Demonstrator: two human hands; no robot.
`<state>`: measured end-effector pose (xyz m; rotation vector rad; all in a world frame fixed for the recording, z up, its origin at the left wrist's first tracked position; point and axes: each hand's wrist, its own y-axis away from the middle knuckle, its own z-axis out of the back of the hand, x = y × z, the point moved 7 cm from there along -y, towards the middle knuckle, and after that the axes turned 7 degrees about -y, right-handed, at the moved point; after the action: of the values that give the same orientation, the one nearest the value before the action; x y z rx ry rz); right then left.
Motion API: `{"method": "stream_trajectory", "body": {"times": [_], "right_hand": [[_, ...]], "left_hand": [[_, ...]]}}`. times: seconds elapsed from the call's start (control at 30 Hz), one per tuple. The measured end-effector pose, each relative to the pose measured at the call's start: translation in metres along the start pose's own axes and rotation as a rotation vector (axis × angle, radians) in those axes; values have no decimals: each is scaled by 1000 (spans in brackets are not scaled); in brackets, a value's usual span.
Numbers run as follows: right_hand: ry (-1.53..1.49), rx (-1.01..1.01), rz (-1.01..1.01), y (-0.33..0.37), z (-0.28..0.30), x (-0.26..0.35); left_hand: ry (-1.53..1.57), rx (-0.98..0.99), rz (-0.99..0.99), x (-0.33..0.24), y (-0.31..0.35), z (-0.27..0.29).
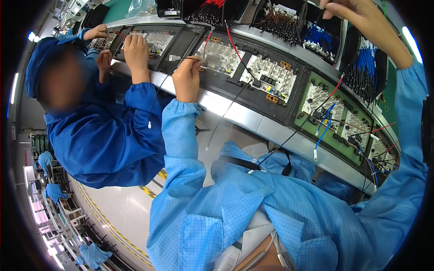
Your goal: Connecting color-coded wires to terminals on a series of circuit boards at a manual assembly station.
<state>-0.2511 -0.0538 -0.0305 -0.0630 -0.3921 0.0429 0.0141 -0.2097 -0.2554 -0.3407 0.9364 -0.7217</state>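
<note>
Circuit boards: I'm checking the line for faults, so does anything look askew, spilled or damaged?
Nothing looks plainly spilled or damaged. One mildly odd detail: a dark wire trails from the circuit board with a digit display across the metal rail, its end dangling past the front edge, where it might snag.

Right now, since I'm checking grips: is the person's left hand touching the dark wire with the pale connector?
Touching: the head view shows the left hand pinching the dark wire, whose pale connector sticks out to the left.
</note>
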Motion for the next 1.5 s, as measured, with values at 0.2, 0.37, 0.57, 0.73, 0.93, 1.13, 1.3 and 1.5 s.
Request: {"method": "stream_trajectory", "body": {"times": [0.2, 0.37, 0.57, 0.73, 0.93, 1.13, 1.3, 1.5], "right_hand": [[-306, 213, 245, -27, -80, -50], [-417, 430, 337, -28, -149, -28], [-435, 506, 415, -27, -182, -15], [-332, 431, 427, -30, -182, -22], [-362, 438, 455, -29, -186, -17], [-306, 354, 509, -30, -187, -27], [-258, 405, 363, -31, -192, -23], [-124, 374, 596, -28, -198, 5]], "left_hand": [[-57, -3, -40, -13, -9, -10], [-50, -37, 0, -14, -4, -4], [26, -82, 85, -15, -7, 4], [53, -76, 50, -17, -14, 7], [52, -43, -19, -22, -13, 6], [38, 12, -51, -28, -13, 2], [-1, 43, -109, -29, -11, 1], [-122, 105, -167, -28, -9, -6]]}}
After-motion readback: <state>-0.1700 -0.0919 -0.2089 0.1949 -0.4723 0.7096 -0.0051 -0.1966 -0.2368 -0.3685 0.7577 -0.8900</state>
